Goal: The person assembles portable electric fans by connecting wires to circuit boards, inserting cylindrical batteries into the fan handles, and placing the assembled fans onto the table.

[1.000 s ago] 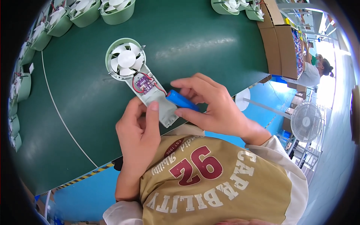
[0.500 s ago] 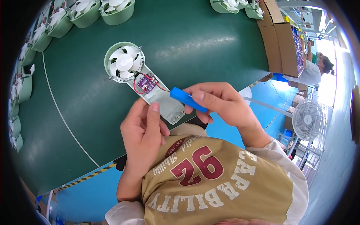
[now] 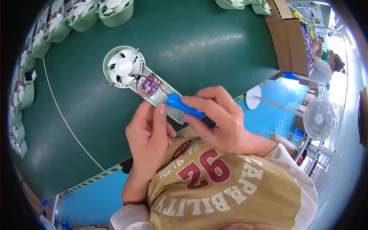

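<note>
A pale green handheld fan shell (image 3: 157, 99) lies open on the table, its round head with white blades (image 3: 124, 67) pointing to the far left. Inside the handle sits a purple circuit board (image 3: 148, 86) with red wires. My left hand (image 3: 148, 134) grips the handle's near edge between thumb and fingers. A blue cylindrical battery (image 3: 176, 102), wired toward the board, is pinched by my right hand (image 3: 224, 119). The battery is over the handle's near end and partly covers it; whether it touches the shell, I cannot tell.
Several similar fans (image 3: 115, 13) line the far and left edges of the green table (image 3: 199, 61). Cardboard boxes (image 3: 285, 46) stand at the far right. A white floor fan (image 3: 319, 119) stands beyond the striped table edge, and another person (image 3: 324, 67) works farther off.
My right hand has brought the battery left and lower over the handle, with its fingers now laid along the top. The left hand keeps its hold on the shell.
</note>
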